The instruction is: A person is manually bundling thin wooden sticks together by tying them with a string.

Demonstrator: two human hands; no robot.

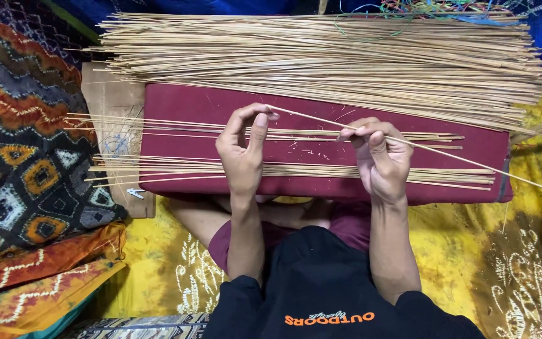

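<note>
Both hands (308,150) — one thin stick (446,154)

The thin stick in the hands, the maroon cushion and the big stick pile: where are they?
Thin stick (446,154), head view, bare mid-length right of the right hand.
Maroon cushion (183,102), head view, bare top-left surface.
Big stick pile (321,56), head view, middle of the bundle.

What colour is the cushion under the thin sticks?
Dark red, a plain maroon cushion, seen best in the head view.

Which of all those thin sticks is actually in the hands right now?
The single thin stick running diagonally, pinched by the left hand and right hand. The rest lie flat on the maroon cushion or in the big pile behind.
</note>
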